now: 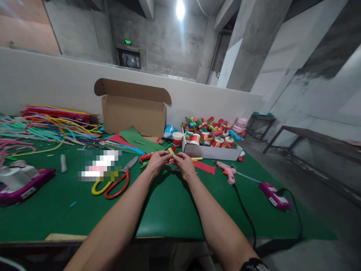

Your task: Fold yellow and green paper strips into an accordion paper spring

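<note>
My left hand [156, 161] and my right hand [184, 165] meet above the green table [169, 210], fingers pinched together on a small yellow-green paper strip [170, 151] that sticks up between them. Just beyond the hands lie a red paper piece [204, 167] and red-handled scissors [145, 157], partly hidden by my left hand. A pink glue gun [228, 172] lies to the right of my right hand.
Large scissors [115, 183] with red and yellow handles lie to the left. An open cardboard box [132, 111] stands at the back. A white tray [211, 150] holds several colourful finished pieces. Pipe cleaners [47, 124] are piled far left. A purple adapter [275, 195] with black cord lies right.
</note>
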Tool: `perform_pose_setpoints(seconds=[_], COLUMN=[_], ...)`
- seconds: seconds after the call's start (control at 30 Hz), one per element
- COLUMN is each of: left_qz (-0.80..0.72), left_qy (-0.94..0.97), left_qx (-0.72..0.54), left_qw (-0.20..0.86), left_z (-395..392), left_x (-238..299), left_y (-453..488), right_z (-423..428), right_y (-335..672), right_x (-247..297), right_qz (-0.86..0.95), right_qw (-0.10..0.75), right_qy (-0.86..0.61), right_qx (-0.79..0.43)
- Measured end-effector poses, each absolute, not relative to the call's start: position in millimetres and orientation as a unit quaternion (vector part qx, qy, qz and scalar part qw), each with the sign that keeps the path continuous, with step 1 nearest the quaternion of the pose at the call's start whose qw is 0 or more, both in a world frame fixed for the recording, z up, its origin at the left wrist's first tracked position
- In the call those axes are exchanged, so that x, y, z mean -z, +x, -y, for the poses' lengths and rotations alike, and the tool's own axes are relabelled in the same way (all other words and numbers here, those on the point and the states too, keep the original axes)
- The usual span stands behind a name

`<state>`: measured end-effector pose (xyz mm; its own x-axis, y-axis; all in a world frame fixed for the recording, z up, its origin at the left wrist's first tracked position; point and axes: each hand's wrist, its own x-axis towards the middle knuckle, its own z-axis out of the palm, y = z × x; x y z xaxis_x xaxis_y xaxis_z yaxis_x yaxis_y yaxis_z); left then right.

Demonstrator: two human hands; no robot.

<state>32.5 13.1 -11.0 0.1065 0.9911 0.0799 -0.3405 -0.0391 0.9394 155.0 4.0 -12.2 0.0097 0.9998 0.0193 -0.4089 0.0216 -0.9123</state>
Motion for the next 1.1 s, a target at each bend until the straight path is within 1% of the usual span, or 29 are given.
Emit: perform_pose_setpoints(seconds=[0.17, 0.4, 0.5, 0.67, 1.1], left_qz=[-0.364, -0.356, -0.356, -0.359, -0.388], left_qy=[0.430, 0.408, 0.423, 0.437, 0.468], left_qx=[-0.567, -0.584, -0.566, -0.543, -0.551], left_qw=[0.601, 0.605, 0.611, 0.620, 0.572], left_z=[-13, -13, -13, -11, -9], left_x=[11, 6, 7, 5, 3], left_y=[34, 30, 28, 29, 31], right_z=[-2, -3, -5, -4, 0], right_y=[153, 158, 162, 163, 164], right_x=[12, 10, 11, 12, 6], right_qz=[0.398, 0.388, 0.358, 0.350, 0.351], right_qw=[0.596, 0.577, 0.585, 0.570, 0.551], right_qy=[-0.383, -0.368, -0.362, -0.333, -0.348], right_qx=[-0.583, -0.617, -0.631, -0.665, -0.673])
